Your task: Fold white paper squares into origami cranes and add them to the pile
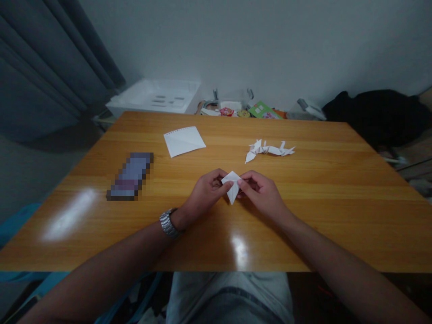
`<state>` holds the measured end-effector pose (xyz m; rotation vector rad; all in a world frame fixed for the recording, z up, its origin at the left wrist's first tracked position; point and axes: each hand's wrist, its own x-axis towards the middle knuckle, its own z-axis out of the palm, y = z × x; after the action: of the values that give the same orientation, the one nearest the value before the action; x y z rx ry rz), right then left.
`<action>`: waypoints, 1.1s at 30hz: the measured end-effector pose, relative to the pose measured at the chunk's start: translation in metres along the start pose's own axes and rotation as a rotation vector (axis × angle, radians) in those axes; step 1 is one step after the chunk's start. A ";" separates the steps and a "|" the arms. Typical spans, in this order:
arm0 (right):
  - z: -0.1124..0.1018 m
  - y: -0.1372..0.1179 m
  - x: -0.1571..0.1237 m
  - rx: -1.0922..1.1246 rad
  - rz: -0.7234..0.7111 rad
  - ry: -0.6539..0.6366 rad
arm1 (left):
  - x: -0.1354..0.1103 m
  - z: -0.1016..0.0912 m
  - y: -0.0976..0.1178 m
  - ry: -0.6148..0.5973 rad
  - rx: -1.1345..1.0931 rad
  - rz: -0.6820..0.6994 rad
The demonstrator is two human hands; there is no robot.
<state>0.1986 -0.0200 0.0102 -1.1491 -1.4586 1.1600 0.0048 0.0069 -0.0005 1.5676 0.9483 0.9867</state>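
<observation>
A small folded piece of white paper (232, 186), kite-shaped with its tip pointing down, is held just above the wooden table (303, 225). My left hand (205, 192), with a metal watch on its wrist, pinches the paper's left edge. My right hand (261, 191) pinches the right edge. Both hands sit close together near the table's middle.
A flat white sheet of paper (184, 141) lies farther back on the left. Folded white paper figures (270, 149) lie at the back right. A blurred-out flat object (131, 176) rests on the left. Behind the table are a white box (155, 95), clutter and dark cloth (374, 112).
</observation>
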 end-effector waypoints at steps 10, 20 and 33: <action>-0.001 0.001 0.002 0.058 -0.026 -0.011 | -0.001 0.000 0.005 0.021 -0.081 0.069; 0.000 0.000 0.002 0.101 -0.034 -0.018 | -0.001 -0.001 0.009 0.054 0.044 0.096; -0.006 0.006 0.003 -0.074 -0.179 0.019 | -0.002 0.000 0.018 0.008 0.001 0.091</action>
<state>0.2049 -0.0160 0.0054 -1.0529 -1.5660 0.9766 0.0058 0.0018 0.0165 1.6204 0.8889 1.0566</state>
